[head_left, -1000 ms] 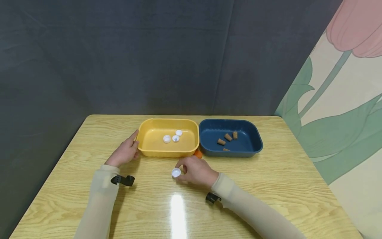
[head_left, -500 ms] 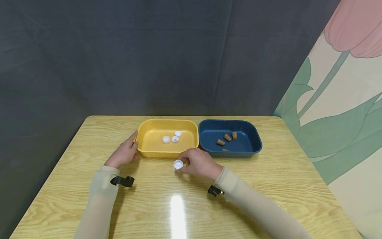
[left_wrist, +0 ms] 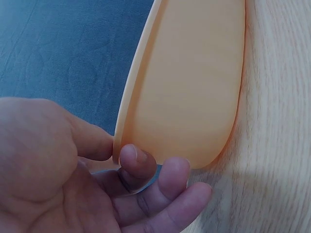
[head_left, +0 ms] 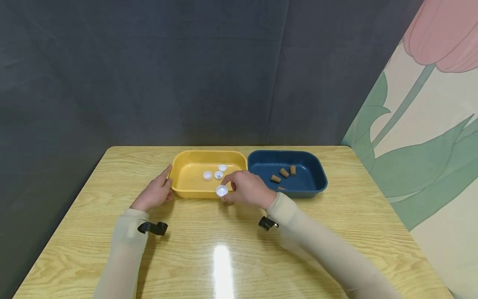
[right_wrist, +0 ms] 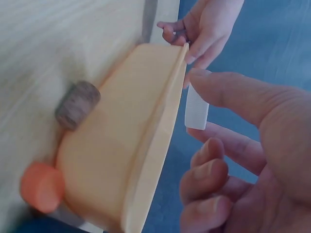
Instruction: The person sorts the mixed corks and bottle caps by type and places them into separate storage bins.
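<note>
My right hand (head_left: 251, 189) pinches a white bottle cap (head_left: 222, 191) between thumb and finger, its hollow side facing the head camera, over the front rim of a yellow tray (head_left: 194, 194). In the right wrist view the same white cap (right_wrist: 197, 108) shows edge-on, beside the tray's rim. At the tray's left end my left hand (head_left: 154, 192) grips the rim. The left wrist view has the thumb on one side of that rim and the index fingertip (left_wrist: 136, 158) on the other. Inside the tray lie three white caps (head_left: 207, 176).
A dark blue tray (head_left: 324, 182) holding several corks (head_left: 284, 172) stands against the yellow one's right end. In the right wrist view a cork (right_wrist: 77, 105) and an orange cap (right_wrist: 42, 187) lie on the table beside the yellow tray. A dark cloth (head_left: 186, 74) hangs behind.
My right hand has lifted the white cap from in front of the yellow tray and moved it forward to the tray's front rim. The left hand has stayed at the tray's left end.
</note>
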A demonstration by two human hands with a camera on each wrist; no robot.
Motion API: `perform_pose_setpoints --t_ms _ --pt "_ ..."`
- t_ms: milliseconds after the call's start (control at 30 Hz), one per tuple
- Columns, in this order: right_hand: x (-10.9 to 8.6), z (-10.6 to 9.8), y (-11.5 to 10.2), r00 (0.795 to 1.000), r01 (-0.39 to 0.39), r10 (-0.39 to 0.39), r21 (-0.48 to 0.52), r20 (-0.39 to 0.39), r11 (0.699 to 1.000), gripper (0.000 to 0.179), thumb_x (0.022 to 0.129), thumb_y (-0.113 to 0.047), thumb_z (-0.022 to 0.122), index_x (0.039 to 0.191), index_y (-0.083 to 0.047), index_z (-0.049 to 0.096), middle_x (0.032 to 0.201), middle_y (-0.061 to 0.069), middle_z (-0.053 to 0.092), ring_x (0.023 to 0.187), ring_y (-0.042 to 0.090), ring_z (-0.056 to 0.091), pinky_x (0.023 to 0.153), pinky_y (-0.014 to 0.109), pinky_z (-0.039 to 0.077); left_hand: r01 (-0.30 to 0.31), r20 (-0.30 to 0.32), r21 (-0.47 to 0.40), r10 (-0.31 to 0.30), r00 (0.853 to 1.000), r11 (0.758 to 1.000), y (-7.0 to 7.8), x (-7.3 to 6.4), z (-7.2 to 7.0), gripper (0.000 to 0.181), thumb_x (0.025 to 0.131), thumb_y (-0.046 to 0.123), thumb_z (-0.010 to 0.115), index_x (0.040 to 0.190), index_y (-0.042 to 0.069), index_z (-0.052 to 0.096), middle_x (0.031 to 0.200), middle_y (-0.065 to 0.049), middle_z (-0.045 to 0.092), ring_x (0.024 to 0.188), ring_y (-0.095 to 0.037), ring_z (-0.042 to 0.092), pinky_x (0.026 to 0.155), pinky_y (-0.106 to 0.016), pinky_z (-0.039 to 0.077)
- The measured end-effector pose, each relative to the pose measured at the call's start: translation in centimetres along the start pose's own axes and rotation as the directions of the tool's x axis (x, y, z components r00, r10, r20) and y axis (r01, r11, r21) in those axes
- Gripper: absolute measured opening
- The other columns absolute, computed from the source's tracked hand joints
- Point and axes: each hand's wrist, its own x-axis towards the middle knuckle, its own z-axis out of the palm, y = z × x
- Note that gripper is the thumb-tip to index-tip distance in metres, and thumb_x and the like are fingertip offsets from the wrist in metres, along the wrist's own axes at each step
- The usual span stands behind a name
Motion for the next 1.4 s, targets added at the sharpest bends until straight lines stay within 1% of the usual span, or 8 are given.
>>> perform_pose_setpoints --t_ms 100,233,433,633,767,1000,1200,1400 --pt "0.8 -0.5 0.1 1.0 -0.005 0.005 -0.002 0.008 1.0 0.031 0.084 -0.032 0.082 0.109 -0.015 0.077 0.062 -0.001 0.051 0.05 0.01 0.038 0.047 0.025 0.022 -0.003 -0.002 0.005 0.003 1.0 1.0 0.0 0.0 0.0 0.058 0.111 0.014 0.027 0.161 0.005 0.0 0.079 -0.011 0.049 0.07 -0.024 0.057 0.069 -0.038 0.052" --pt "2.1 -1.2 0.2 0.999 -0.036 0.036 -0.007 0.032 0.999 0.035 0.083 -0.031 0.083 0.111 -0.013 0.076 0.063 -0.001 0.05 0.051 0.013 0.042 0.047 0.025 0.025 0.002 -0.002 0.004 -0.002 1.0 1.0 -0.1 0.1 0.0 0.058 0.111 0.014 0.027 0.161 0.006 0.0 0.08 -0.012 0.049 0.07 -0.024 0.057 0.069 -0.038 0.052" --pt "4.2 -1.7 1.0 0.995 -0.077 0.079 -0.027 0.066 0.997 0.036 0.084 -0.031 0.082 0.114 -0.012 0.074 0.07 0.001 0.056 0.058 0.015 0.048 0.051 0.026 0.033 0.003 -0.003 -0.002 -0.003 1.0 1.0 -0.1 -0.1 0.1 0.058 0.111 0.015 0.028 0.161 0.007 0.001 0.08 -0.012 0.049 0.07 -0.024 0.058 0.07 -0.039 0.053" --pt "6.4 -2.1 2.0 0.984 -0.136 0.145 -0.092 0.1 0.986 0.038 0.086 -0.031 0.081 0.117 -0.011 0.073 0.089 0.002 0.064 0.075 0.019 0.056 0.066 0.03 0.046 -0.007 -0.002 -0.006 0.007 1.0 1.0 0.0 -0.1 0.2 0.058 0.111 0.015 0.029 0.161 0.006 0.002 0.081 -0.012 0.049 0.071 -0.026 0.059 0.069 -0.04 0.054" --pt "7.8 -2.4 2.3 0.975 -0.171 0.184 -0.108 0.124 0.979 0.037 0.086 -0.029 0.081 0.117 -0.011 0.072 0.104 0.004 0.066 0.086 0.021 0.057 0.077 0.034 0.05 -0.009 -0.013 0.005 0.009 1.0 1.0 -0.1 -0.1 0.3 0.058 0.111 0.015 0.029 0.161 0.006 0.003 0.081 -0.012 0.05 0.071 -0.026 0.059 0.069 -0.039 0.054" --pt "9.4 -1.7 2.9 0.962 -0.2 0.22 -0.135 0.162 0.971 0.034 0.087 -0.029 0.079 0.116 -0.012 0.072 0.122 0.004 0.065 0.102 0.02 0.057 0.09 0.037 0.051 0.003 -0.022 0.01 -0.002 1.0 1.0 -0.3 -0.1 0.3 0.058 0.11 0.015 0.028 0.161 0.006 0.003 0.08 -0.013 0.051 0.068 -0.026 0.059 0.067 -0.039 0.053" --pt "10.2 -0.8 3.1 0.957 -0.212 0.239 -0.166 0.163 0.963 0.031 0.088 -0.03 0.077 0.114 -0.013 0.071 0.122 0.003 0.065 0.101 0.019 0.057 0.089 0.036 0.051 0.005 -0.016 0.015 -0.004 1.0 1.0 -0.5 -0.2 0.3 0.058 0.111 0.015 0.028 0.161 0.006 0.001 0.081 -0.013 0.051 0.068 -0.025 0.058 0.069 -0.039 0.053" --pt "10.8 -0.2 2.9 0.951 -0.23 0.259 -0.176 0.17 0.957 0.037 0.088 -0.032 0.077 0.12 -0.014 0.071 0.121 0.001 0.066 0.099 0.017 0.057 0.087 0.034 0.051 -0.005 -0.016 0.023 0.005 1.0 1.0 -0.3 -0.1 0.2 0.058 0.111 0.015 0.028 0.161 0.006 0.001 0.079 -0.012 0.05 0.068 -0.026 0.058 0.068 -0.04 0.052"
